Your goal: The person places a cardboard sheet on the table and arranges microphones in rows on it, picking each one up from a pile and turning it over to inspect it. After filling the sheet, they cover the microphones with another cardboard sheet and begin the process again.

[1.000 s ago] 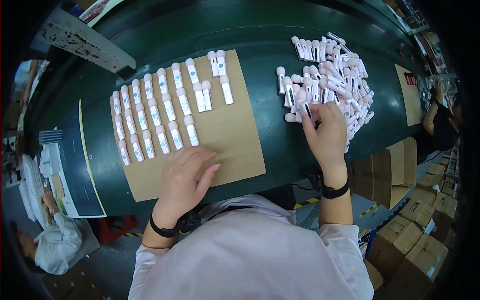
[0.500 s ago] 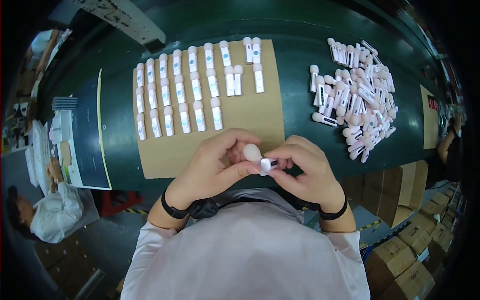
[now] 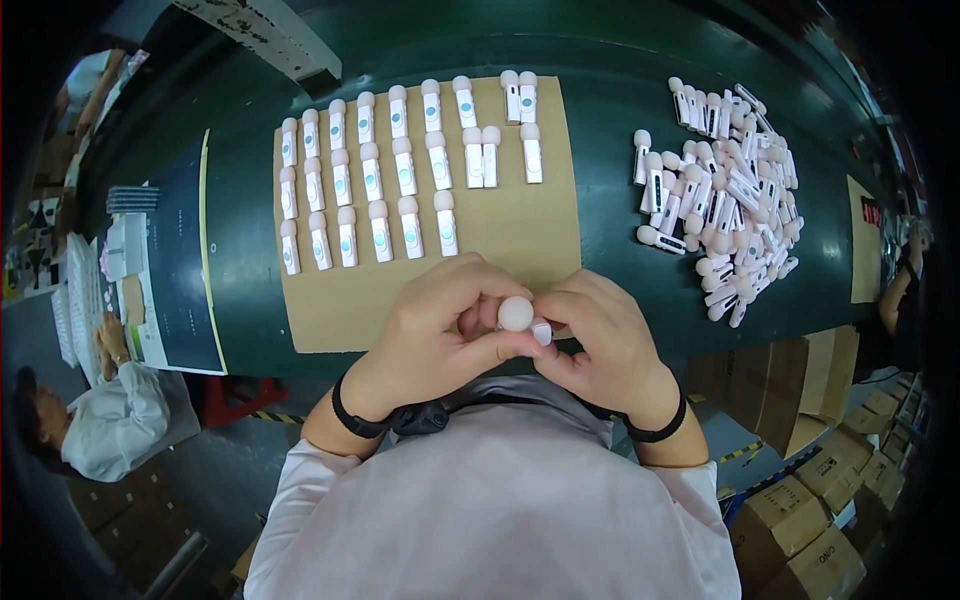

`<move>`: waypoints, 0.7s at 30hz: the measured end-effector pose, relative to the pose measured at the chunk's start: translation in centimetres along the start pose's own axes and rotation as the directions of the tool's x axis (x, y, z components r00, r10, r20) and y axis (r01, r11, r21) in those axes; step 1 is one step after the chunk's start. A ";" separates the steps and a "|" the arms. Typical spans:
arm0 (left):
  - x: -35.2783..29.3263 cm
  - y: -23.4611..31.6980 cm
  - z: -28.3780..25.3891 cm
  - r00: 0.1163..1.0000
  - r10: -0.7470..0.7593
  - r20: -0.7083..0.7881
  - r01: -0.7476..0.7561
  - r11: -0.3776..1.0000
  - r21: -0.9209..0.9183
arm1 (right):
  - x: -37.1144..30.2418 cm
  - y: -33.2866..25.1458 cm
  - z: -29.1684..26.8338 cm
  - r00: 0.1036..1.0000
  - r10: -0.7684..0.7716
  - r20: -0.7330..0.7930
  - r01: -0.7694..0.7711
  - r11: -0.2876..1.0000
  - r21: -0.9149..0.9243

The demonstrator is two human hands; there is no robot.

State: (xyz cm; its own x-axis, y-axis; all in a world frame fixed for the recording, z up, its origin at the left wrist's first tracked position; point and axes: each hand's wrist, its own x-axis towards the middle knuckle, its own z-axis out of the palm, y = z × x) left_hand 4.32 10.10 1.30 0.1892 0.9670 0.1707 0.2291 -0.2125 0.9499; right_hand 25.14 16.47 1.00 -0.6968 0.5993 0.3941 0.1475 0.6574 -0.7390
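Both hands are closed on one mini wand massager (image 3: 515,314), white-bodied with a round pale head, held close in front of my chest. The fingers and thumb of my left hand (image 3: 432,325) grip it near the head. My right hand (image 3: 608,335) pinches the white body end from the other side. The round head faces up, and most of the body is hidden by my fingers. Ahead lies a tan cardboard sheet (image 3: 350,310) bearing rows of similar massagers (image 3: 403,168), several with a blue round mark. Some stand in touching pairs.
On the green table (image 3: 610,225) at right lies a loose heap of massagers (image 3: 735,190), several showing dark windows. A metal post (image 3: 275,40) stands at the far left. Another person (image 3: 125,420) sits at left; a person's arm (image 3: 900,285) shows at right. Cartons (image 3: 790,520) stand lower right.
The massager has turned in my hands: its round head now points up and the dark window is out of sight. My right hand has drawn slightly closer to the left. The view has shifted slightly.
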 end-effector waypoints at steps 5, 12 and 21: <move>-0.8 0.8 0.4 0.974 -0.206 -0.097 0.159 0.922 -0.354 | -0.9 0.4 0.1 0.991 0.085 -0.107 -0.074 0.992 0.101; -0.9 0.7 0.6 0.976 -0.214 -0.037 0.146 0.774 -0.617 | -0.9 0.7 0.3 0.975 0.123 -0.185 -0.068 0.958 0.279; -1.0 0.5 0.6 0.989 -0.150 -0.009 0.117 0.805 -0.582 | -0.7 0.6 0.6 0.989 0.056 -0.135 -0.008 0.943 0.333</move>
State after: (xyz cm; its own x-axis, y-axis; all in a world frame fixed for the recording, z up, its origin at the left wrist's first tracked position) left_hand 4.83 8.99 1.47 0.1445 0.9891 0.0288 -0.3488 0.0237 0.9369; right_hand 25.29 16.23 -0.06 -0.5864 0.6915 0.4220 -0.0886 0.4631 -0.8819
